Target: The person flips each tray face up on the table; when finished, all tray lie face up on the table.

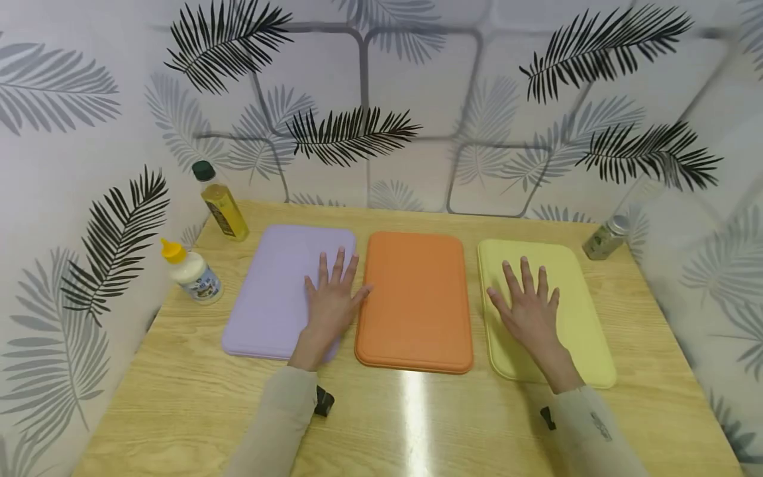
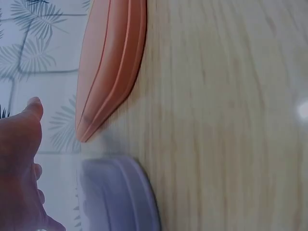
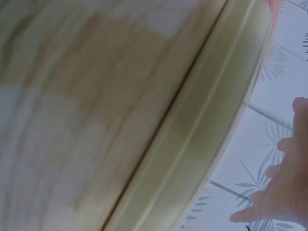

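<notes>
Three flat rectangular pads with rounded corners lie side by side on the wooden table: a purple pad (image 1: 268, 298), an orange pad (image 1: 414, 305) and a yellow pad (image 1: 572, 331). My left hand (image 1: 331, 305) spreads its straight fingers over the right part of the purple pad, its thumb reaching the orange pad's left edge. Over the yellow pad, my right hand (image 1: 532, 315) is spread the same way, palm down. Neither hand grips anything. In the left wrist view the orange pad (image 2: 113, 57) shows near the left thumb; the yellow pad (image 3: 207, 115) fills the right wrist view's middle.
At the table's left stand a bottle of yellow oil (image 1: 223, 209) with a dark green cap and a white glue bottle (image 1: 195, 277) with a yellow nozzle. A small jar with a grey lid (image 1: 606, 238) stands at the back right. Leaf-patterned walls (image 1: 405, 179) enclose the table.
</notes>
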A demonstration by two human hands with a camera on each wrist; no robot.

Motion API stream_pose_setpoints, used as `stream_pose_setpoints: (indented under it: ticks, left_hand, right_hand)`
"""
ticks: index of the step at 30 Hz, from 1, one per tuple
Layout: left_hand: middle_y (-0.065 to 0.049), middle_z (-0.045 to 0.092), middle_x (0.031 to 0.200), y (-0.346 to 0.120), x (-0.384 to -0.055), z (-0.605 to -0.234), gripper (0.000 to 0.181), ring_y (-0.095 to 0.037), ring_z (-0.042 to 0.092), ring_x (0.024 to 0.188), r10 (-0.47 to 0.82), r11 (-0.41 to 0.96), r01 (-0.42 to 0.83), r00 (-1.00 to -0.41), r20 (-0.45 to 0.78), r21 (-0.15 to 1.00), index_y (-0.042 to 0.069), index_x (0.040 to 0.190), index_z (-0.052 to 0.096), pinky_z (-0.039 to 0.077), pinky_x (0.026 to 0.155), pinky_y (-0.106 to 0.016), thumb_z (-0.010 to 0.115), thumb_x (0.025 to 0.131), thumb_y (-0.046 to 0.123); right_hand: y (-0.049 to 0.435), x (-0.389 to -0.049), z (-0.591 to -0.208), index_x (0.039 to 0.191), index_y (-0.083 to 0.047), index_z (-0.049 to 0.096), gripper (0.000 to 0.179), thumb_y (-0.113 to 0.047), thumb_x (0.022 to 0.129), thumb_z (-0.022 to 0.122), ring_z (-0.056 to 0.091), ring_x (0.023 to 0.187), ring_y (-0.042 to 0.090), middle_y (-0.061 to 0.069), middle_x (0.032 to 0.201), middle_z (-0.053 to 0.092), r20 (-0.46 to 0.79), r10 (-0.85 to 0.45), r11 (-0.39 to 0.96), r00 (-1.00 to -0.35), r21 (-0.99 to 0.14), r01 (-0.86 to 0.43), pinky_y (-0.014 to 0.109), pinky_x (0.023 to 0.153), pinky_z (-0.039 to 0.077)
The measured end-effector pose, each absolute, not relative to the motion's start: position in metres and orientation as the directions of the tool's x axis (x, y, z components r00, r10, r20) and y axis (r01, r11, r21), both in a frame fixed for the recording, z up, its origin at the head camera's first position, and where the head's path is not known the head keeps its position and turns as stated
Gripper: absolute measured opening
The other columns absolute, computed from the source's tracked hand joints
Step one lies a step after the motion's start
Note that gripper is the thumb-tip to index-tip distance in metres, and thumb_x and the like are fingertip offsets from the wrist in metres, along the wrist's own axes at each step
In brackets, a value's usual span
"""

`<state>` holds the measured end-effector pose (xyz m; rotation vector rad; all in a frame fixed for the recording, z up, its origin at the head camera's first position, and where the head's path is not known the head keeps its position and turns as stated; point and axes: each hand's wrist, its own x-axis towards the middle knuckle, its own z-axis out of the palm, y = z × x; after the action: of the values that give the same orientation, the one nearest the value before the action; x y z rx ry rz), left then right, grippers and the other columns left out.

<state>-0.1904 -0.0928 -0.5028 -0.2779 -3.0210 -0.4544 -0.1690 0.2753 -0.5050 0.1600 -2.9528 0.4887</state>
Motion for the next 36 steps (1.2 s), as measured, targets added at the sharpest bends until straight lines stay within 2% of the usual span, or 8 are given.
stream_pose_setpoints:
  ticks: [6, 14, 22, 36]
  left_hand:
    - [-0.005, 0.008, 0.162, -0.074, -0.189, -0.501, 0.071, -0.040, -0.001, 0.145, 0.179, 0.933, 0.206, -0.977, 0.117, 0.294, 0.023, 0.155, 0.019, 0.016, 0.103, -0.075, 0.037, 0.097, 0.059]
    - [-0.008, 0.020, 0.159, -0.042, -0.186, -0.501, 0.067, -0.043, 0.010, 0.144, 0.199, 0.916, 0.251, -0.962, 0.189, 0.314, 0.021, 0.153, 0.028, 0.024, 0.100, -0.074, 0.044, 0.097, 0.054]
    - [-0.006, 0.021, 0.159, -0.017, -0.183, -0.505, 0.067, -0.038, 0.014, 0.144, 0.240, 0.920, 0.290, -0.948, 0.208, 0.263, 0.025, 0.154, 0.023, 0.034, 0.100, -0.067, 0.035, 0.098, 0.059]
    - [-0.005, 0.016, 0.160, 0.029, -0.179, -0.500, 0.063, -0.035, 0.011, 0.146, 0.274, 0.826, 0.328, -0.944, 0.182, 0.459, 0.022, 0.155, 0.022, 0.030, 0.105, -0.064, 0.037, 0.101, 0.051]
  right_hand:
    - [0.279, -0.168, -0.503, 0.155, -0.015, 0.018, 0.068, -0.054, 0.101, 0.032, -0.002, 0.141, 0.053, 0.019, 0.160, 0.004, 0.169, -0.079, 0.937, -0.982, -0.324, -0.131, 0.081, 0.097, 0.005]
    - [0.288, -0.167, -0.502, 0.155, -0.015, 0.018, 0.068, -0.053, 0.101, 0.034, -0.001, 0.140, 0.054, 0.019, 0.160, 0.005, 0.165, -0.072, 0.935, -0.984, -0.332, -0.124, 0.082, 0.096, 0.005]
    - [0.298, -0.164, -0.506, 0.155, -0.014, 0.019, 0.069, -0.054, 0.100, 0.033, -0.001, 0.140, 0.054, 0.020, 0.160, 0.005, 0.154, -0.057, 0.934, -0.986, -0.342, -0.108, 0.083, 0.095, 0.005]
    - [0.319, -0.156, -0.508, 0.155, -0.015, 0.014, 0.069, -0.053, 0.101, 0.032, -0.003, 0.139, 0.056, 0.020, 0.159, 0.004, 0.137, -0.029, 0.934, -0.990, -0.349, -0.076, 0.083, 0.094, 0.004]
